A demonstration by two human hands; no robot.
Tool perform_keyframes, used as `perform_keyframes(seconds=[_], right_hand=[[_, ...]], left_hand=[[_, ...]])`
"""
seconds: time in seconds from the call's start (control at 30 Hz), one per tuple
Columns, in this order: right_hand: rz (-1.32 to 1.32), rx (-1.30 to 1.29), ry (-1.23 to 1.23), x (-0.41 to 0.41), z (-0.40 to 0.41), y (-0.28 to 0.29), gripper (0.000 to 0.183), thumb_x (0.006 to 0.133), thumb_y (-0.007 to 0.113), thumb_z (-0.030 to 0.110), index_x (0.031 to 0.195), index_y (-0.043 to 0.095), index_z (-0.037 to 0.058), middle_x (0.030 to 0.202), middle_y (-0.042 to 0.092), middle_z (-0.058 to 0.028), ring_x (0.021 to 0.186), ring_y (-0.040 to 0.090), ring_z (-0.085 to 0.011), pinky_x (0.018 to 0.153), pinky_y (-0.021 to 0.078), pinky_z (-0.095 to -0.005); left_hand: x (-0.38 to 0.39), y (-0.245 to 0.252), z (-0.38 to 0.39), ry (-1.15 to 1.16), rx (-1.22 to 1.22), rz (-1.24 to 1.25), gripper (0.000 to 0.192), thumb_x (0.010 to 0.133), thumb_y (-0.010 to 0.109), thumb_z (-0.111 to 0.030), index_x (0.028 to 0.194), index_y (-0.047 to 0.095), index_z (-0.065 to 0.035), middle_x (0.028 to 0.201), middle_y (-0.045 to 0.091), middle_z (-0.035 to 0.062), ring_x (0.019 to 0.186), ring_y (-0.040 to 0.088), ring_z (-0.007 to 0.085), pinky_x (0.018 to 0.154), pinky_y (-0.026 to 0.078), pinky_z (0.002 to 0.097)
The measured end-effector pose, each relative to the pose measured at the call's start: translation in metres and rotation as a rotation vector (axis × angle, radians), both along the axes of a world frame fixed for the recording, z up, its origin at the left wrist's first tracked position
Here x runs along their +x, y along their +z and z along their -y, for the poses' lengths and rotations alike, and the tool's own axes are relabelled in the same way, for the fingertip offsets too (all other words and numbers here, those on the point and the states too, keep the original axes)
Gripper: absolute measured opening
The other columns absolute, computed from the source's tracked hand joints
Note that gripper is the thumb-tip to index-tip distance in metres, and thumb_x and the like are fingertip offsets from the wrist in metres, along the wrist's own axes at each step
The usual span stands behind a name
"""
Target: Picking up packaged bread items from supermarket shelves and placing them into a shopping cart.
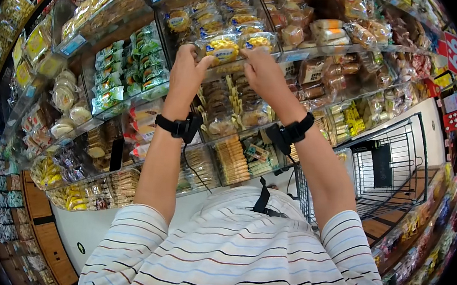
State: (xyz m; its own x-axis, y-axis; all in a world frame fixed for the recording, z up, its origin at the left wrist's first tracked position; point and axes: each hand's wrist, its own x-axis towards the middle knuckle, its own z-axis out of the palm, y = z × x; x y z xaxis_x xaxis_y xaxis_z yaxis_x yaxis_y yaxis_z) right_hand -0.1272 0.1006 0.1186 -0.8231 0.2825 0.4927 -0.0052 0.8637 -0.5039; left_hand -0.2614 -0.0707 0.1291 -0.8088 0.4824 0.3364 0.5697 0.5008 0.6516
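Note:
Both my hands reach to a clear shelf bin of plastic-wrapped yellow pastries. My left hand (192, 65) is at the left edge of the front packet (221, 51), its thumb and fingers bent around that corner. At the packet's right side is my right hand (259, 68), fingers curled, between it and a second wrapped pastry (259, 41). Whether the right fingers pinch the film cannot be told. More packets (208, 20) of the same kind stand in rows behind. Black straps with small devices circle both wrists.
Green-wrapped snacks (112, 76) fill the bin on the left. Wrapped breads (330, 32) lie in bins to the right. Lower tiers hold packed biscuits (231, 159). A wire shopping cart (391, 159) stands close by on the right. Clear bin walls and price-tag rails edge the shelves.

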Motion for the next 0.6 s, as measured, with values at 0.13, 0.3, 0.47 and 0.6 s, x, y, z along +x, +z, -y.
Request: perform_keyframes(seconds=[0.13, 0.3, 0.47, 0.6], right_hand=[[-0.04, -0.059, 0.036, 0.012, 0.008, 0.003, 0.032, 0.091, 0.057, 0.008, 0.122, 0.059, -0.0014, 0.106, 0.063, -0.0195, 0.102, 0.059, -0.0388, 0.087, 0.0499, -0.0465], [-0.078, -0.137, 0.07, 0.03, 0.012, -0.002, 0.033, 0.091, 0.056, 0.008, 0.122, 0.059, -0.0002, 0.106, 0.063, -0.0186, 0.103, 0.058, -0.0376, 0.087, 0.0497, -0.0454], [-0.059, -0.27, 0.058, 0.061, 0.008, -0.018, 0.031, 0.092, 0.055, 0.009, 0.121, 0.06, 0.0001, 0.108, 0.064, -0.0192, 0.102, 0.059, -0.0372, 0.086, 0.0497, -0.0441], [-0.043, -0.397, -0.035, 0.105, -0.002, -0.027, 0.028, 0.095, 0.057, 0.011, 0.121, 0.06, 0.0008, 0.107, 0.067, -0.0159, 0.094, 0.066, -0.0236, 0.079, 0.0514, -0.035]], left_hand=[[0.003, 0.0, -0.004, -0.003, 0.125, 0.007, 0.054, 0.092, 0.069, -0.033, 0.131, 0.049, -0.0001, 0.115, 0.064, 0.0191, 0.101, 0.065, 0.0305, 0.084, 0.053, 0.0423], [-0.004, -0.004, -0.011, -0.047, -0.019, 0.004, 0.05, 0.096, 0.064, -0.027, 0.137, 0.047, -0.0042, 0.113, 0.065, 0.0183, 0.098, 0.066, 0.0294, 0.082, 0.053, 0.041], [0.007, 0.002, -0.006, -0.027, -0.001, -0.005, 0.052, 0.094, 0.066, -0.026, 0.136, 0.047, -0.0019, 0.113, 0.063, 0.0183, 0.096, 0.064, 0.0295, 0.081, 0.052, 0.04], [0.027, 0.013, -0.002, -0.062, 0.327, -0.133, 0.048, 0.094, 0.067, -0.024, 0.13, 0.05, 0.0028, 0.107, 0.061, 0.0141, 0.09, 0.06, 0.0209, 0.081, 0.051, 0.0336]])
